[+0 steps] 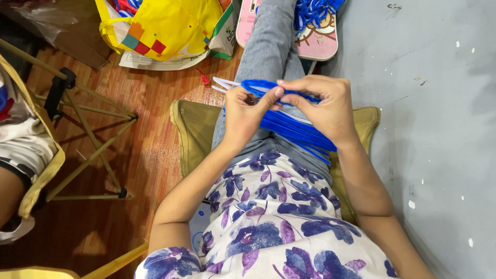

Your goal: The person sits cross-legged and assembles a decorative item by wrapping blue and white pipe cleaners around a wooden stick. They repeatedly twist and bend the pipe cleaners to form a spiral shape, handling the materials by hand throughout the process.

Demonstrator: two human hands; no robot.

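Both hands meet above my lap. My left hand [243, 111] pinches the near end of a blue plastic strip [266, 85] between thumb and forefinger, fingers closed tight on it. My right hand [323, 106] curls over the same strip from the other side, fingertips pressed down on it, thumb hidden underneath. The two hands touch at the fingertips.

Under the right palm lies a bundle of blue strips [299, 132], fanned across my thigh and running toward my right hip. Two white strip ends [223, 83] stick out past the left hand, pointing toward the wooden floor.

Edges: the bundle's far tips reach the edge of the olive seat cushion [194, 129] on my right side. Open room to the left of the left hand, above bare cushion and floor. To the right, the cushion ends just beside a grey concrete surface [439, 103].

Surface: I sit on the cushion, grey jeans [268, 46] stretched ahead, floral blue and white top in the foreground. My feet end near a pink board with a cartoon figure [318, 41], more blue strips heaped on it.

Room: reddish wooden floor [150, 150] to the left. A yellow bag [165, 26] lies ahead on it, a small red object [204, 77] near it. A folding chair frame [88, 129] stands at far left, another person partly seated there.
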